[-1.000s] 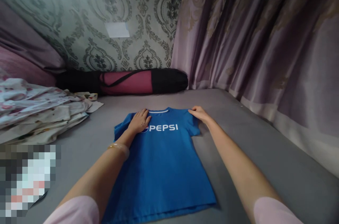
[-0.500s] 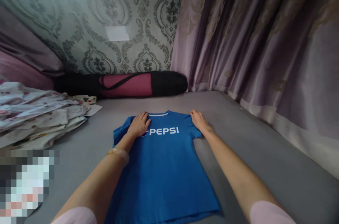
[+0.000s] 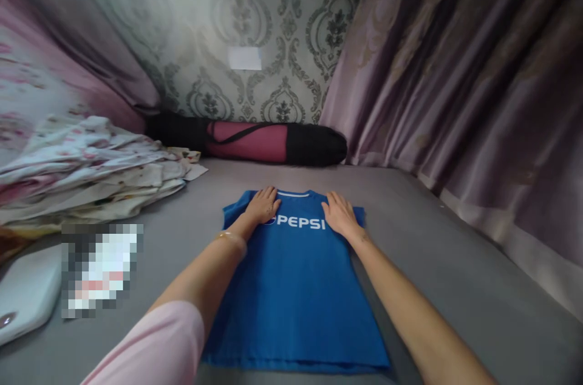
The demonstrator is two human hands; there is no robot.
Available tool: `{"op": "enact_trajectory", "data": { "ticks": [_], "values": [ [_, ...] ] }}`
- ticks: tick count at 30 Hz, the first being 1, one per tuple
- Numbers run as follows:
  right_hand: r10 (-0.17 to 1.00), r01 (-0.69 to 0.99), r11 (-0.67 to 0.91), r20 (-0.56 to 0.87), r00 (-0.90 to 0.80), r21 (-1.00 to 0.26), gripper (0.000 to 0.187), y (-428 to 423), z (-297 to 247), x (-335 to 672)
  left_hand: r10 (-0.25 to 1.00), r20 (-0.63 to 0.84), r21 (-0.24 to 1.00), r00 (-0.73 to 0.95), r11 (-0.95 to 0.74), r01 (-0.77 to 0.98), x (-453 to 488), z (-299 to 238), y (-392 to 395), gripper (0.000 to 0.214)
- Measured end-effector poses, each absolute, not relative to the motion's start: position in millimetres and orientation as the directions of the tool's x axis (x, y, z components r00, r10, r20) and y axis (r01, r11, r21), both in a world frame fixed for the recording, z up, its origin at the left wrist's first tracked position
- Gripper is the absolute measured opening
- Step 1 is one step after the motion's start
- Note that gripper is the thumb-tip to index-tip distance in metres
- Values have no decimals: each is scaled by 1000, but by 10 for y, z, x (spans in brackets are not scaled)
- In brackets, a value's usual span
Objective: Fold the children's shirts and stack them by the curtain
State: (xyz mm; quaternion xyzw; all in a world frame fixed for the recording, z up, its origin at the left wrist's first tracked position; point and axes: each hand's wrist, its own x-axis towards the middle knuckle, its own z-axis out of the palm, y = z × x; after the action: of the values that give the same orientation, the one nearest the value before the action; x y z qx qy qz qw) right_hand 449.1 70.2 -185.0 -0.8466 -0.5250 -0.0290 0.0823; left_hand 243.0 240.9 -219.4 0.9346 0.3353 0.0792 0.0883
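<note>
near the lower edge, a pink sleeve (image 3: 150, 348) covers the left upper arm. a smooth white rounded thing (image 3: 25, 291) lies at far left on the grey bed (image 3: 455, 263), whose cover looks matte and flat. the blue shirt (image 3: 296, 294) lies face up in the middle of the bed, hem nearest, collar farthest, its knit smooth and nearly free of creases, with white "pepsi" letters across the chest. a pale clear bangle (image 3: 232, 239) rings the left wrist. the left hand (image 3: 263, 206) rests open, palm down, on the chest just left of the letters, by the collar. the right hand (image 3: 339, 215) lies open and flat too, just right of the letters. farther left sits a rumpled pile (image 3: 91, 172) of floral cloth. at the wall lies a long round roll (image 3: 255, 142), maroon and black, with a strap. patterned wallpaper (image 3: 273, 39) and glossy pleated curtains (image 3: 455, 99) stand behind.

against 0.5 s ago, the right hand has come in off the shirt's shoulder edge onto the chest; the left hand stays put.
</note>
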Motion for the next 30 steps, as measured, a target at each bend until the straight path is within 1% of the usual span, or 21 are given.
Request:
{"op": "enact_trajectory", "data": {
  "ticks": [1,3,4,6,8,9,11,12,14,16,17,18,21,25,28,30],
  "values": [
    [901,904,-414,91,424,-111,55,728,-1902,4402,638,68,238,767,-757,609,2442,-2155,2407,54],
    [894,889,-444,6,448,-112,60,767,-2014,4308,630,55,252,775,-759,600,2438,-2046,2433,54],
    [885,878,-465,-21,466,-111,61,782,-2060,4301,639,75,271,765,-752,602,2408,-1978,2463,54],
    [880,873,-475,-47,473,-111,62,804,-2111,4341,704,141,337,696,-696,635,2262,-1828,2558,51],
    [880,872,-475,-71,470,-117,63,823,-2095,4397,800,175,413,573,-588,695,1995,-1699,2681,45],
    [875,867,-483,-95,474,-124,63,835,-2066,4413,842,160,431,516,-530,731,1828,-1655,2743,43],
    [855,848,-516,-134,501,-124,63,874,-1983,4391,897,84,435,434,-425,794,1478,-1624,2841,36],
    [850,843,-525,-118,513,-116,60,908,-1939,4345,913,39,438,407,-382,814,1319,-1634,2870,32],
    [870,864,-490,3,493,-117,51,1014,-1865,4180,923,-41,450,382,-324,832,1088,-1690,2878,26],
    [916,921,-354,140,377,-163,44,1176,-1824,3933,921,-84,474,381,-299,828,1000,-1760,2840,26],
    [941,943,-261,163,296,-206,43,1274,-1819,3793,920,-92,488,382,-293,822,1005,-1790,2814,28],
    [964,948,-185,141,226,-258,43,1379,-1822,3651,919,-95,501,382,-288,816,1034,-1815,2790,29],
    [979,946,-121,121,163,-301,45,1678,-1880,3286,920,-103,533,378,-270,802,1177,-1860,2749,27],
    [975,938,-141,117,186,-316,47,1890,-2029,3052,926,-140,550,350,-221,806,1285,-1890,2779,17],
    [967,930,-169,130,221,-326,49,1904,-2143,3016,919,-192,566,346,-184,803,1288,-1882,2838,16],
    [964,928,-169,141,227,-333,51,1886,-2190,3006,926,-188,580,327,-164,798,1282,-1851,2889,14]
  ]
}}
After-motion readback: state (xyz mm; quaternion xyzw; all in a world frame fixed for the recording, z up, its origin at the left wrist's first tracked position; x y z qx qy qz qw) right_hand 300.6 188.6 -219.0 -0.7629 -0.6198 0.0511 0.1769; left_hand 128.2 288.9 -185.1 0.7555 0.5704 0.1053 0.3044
